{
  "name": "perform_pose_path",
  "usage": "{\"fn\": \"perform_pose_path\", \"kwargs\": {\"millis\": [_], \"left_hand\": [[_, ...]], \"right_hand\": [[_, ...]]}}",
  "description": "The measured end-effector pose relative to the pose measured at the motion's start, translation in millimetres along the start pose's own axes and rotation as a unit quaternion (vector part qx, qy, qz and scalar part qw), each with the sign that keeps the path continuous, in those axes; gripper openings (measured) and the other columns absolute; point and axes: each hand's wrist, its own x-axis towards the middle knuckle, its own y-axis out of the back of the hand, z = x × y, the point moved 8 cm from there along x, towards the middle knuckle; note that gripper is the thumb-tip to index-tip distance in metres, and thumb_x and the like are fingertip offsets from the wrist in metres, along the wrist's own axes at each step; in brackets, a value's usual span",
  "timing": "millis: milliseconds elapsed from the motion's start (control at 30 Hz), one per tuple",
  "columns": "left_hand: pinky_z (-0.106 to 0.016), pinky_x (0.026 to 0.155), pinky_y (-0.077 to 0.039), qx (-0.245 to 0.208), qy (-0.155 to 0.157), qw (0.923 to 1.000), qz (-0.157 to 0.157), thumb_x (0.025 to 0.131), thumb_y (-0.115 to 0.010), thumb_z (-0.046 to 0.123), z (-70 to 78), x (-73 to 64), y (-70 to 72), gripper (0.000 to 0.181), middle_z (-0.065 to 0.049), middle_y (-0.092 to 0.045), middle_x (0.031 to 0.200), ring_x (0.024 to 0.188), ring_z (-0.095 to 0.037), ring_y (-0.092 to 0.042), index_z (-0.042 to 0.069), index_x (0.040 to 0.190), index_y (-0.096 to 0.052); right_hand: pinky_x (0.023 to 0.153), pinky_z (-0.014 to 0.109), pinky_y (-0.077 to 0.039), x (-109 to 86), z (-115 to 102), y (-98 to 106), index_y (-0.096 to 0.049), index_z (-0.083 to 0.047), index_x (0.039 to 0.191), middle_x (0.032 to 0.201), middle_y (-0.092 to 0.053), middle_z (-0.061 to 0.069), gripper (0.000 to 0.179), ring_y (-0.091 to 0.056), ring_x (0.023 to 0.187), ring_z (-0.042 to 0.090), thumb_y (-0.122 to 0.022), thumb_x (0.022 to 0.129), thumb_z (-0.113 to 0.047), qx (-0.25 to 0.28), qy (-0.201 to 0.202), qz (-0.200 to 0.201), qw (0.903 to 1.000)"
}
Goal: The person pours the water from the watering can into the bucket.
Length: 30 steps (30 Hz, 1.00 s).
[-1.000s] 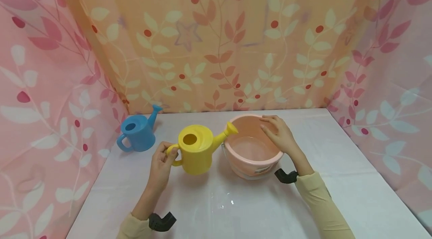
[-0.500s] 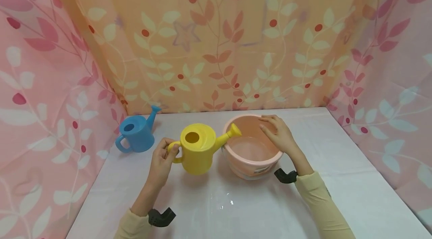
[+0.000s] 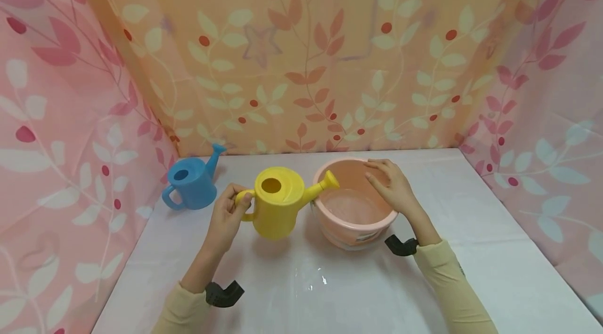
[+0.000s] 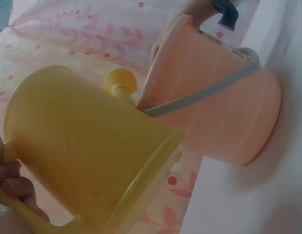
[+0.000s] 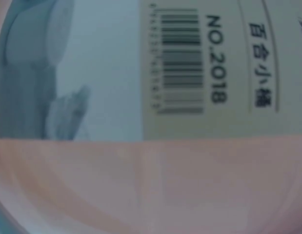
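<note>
While the left hand [image 3: 227, 216] curls its fingers and thumb round the handle of the yellow watering can [image 3: 277, 211], the right hand [image 3: 397, 191] rests at the right rim of the pink bucket [image 3: 332, 228], its fingers loosely extended. The yellow can hangs above the white table [image 3: 471, 213], its spout [image 3: 312, 193] reaching over the bucket's left rim. Farther left, near the patterned backdrop [image 3: 301, 77], a blue watering can [image 3: 194, 187] stands upright, well apart from the bucket.

Leaf-print curtains [image 3: 282, 72], 1 orange and 2 pink, border the white tabletop [image 3: 509, 260].
</note>
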Motion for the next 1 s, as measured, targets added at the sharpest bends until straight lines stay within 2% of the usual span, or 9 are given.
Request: {"fn": "perform_pose_path", "kwargs": {"millis": [333, 500, 733, 1000], "left_hand": [[-0.024, 0.072, -0.046, 0.015, -0.007, 0.9998, -0.005, 0.095, -0.051, 0.014, 5.1, 5.5, 0.3, 0.018, -0.004, -0.049, 0.089, 0.084, -0.015, -0.047, -0.003, 0.103, -0.049], [-0.026, 0.076, -0.047, 0.024, -0.005, 0.9997, -0.01, 0.096, -0.051, 0.017, 8.1, 7.2, -1.2, 0.02, -0.002, -0.051, 0.09, 0.088, -0.018, -0.05, -0.001, 0.103, -0.049], [-0.025, 0.076, -0.045, 0.031, -0.011, 0.9994, -0.012, 0.096, -0.051, 0.015, 11.1, 10.4, -2.7, 0.019, 0.001, -0.052, 0.089, 0.086, -0.015, -0.049, -0.003, 0.103, -0.049], [-0.028, 0.078, -0.047, 0.036, -0.017, 0.999, -0.019, 0.096, -0.05, 0.015, 15.3, 12.8, -3.5, 0.021, -0.017, -0.052, 0.093, 0.088, -0.017, -0.052, -0.005, 0.103, -0.049]], "right_hand": [[0.096, 0.055, -0.034, 1.3, 1.4, 0.1, -0.059, -0.006, 0.121, 0.123, -0.054, 0.013, 0.035, -0.046, 0.118, 0.033, -0.061, 0.09, -0.021, 0.002, -0.005, 0.002, 1.0], [0.097, 0.055, -0.033, 0.4, 3.4, -0.7, -0.06, -0.007, 0.121, 0.124, -0.054, 0.012, 0.035, -0.045, 0.118, 0.032, -0.061, 0.09, -0.025, 0.002, -0.008, 0.001, 1.0], [0.097, 0.057, -0.033, 0.0, 5.1, -0.2, -0.059, -0.005, 0.121, 0.125, -0.053, 0.013, 0.036, -0.045, 0.119, 0.034, -0.06, 0.091, -0.025, -0.002, -0.009, 0.001, 1.0], [0.097, 0.056, -0.033, -0.1, 3.1, -1.2, -0.061, -0.008, 0.12, 0.126, -0.053, 0.013, 0.033, -0.044, 0.119, 0.034, -0.061, 0.09, -0.021, -0.002, -0.006, -0.002, 1.0]]}}
